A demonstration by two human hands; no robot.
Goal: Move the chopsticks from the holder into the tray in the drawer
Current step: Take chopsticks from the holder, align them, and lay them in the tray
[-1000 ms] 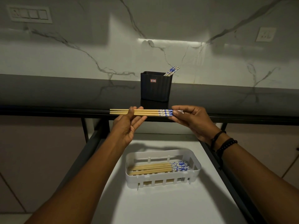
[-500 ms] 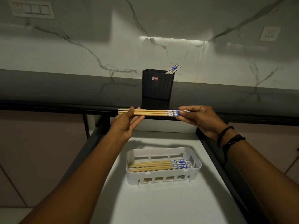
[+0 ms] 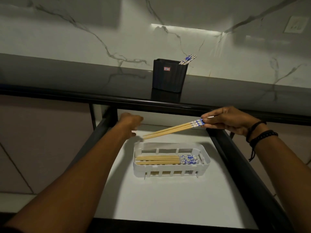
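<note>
My right hand [image 3: 225, 120] pinches the blue-patterned ends of a small bundle of wooden chopsticks [image 3: 170, 130]. The bundle slants down to the left, and its tips hang just above the far left corner of the white slotted tray [image 3: 171, 172] in the open drawer. Several chopsticks [image 3: 161, 160] lie flat in the tray, blue ends to the right. My left hand [image 3: 130, 121] hovers beside the bundle's tips with its fingers loosely bent and holds nothing. On the counter stands the black holder [image 3: 169, 76], with a few chopstick ends [image 3: 187, 59] sticking out at its right.
The drawer's white floor [image 3: 168, 199] spreads around the tray, bounded by dark side rails [image 3: 239, 165]. The dark counter edge [image 3: 67, 95] runs across above the drawer, with a marble wall behind. Black bracelets circle my right wrist.
My left hand has let go of the bundle. My right hand alone has tilted it, tips down and left, lowering it from counter-edge height toward the tray.
</note>
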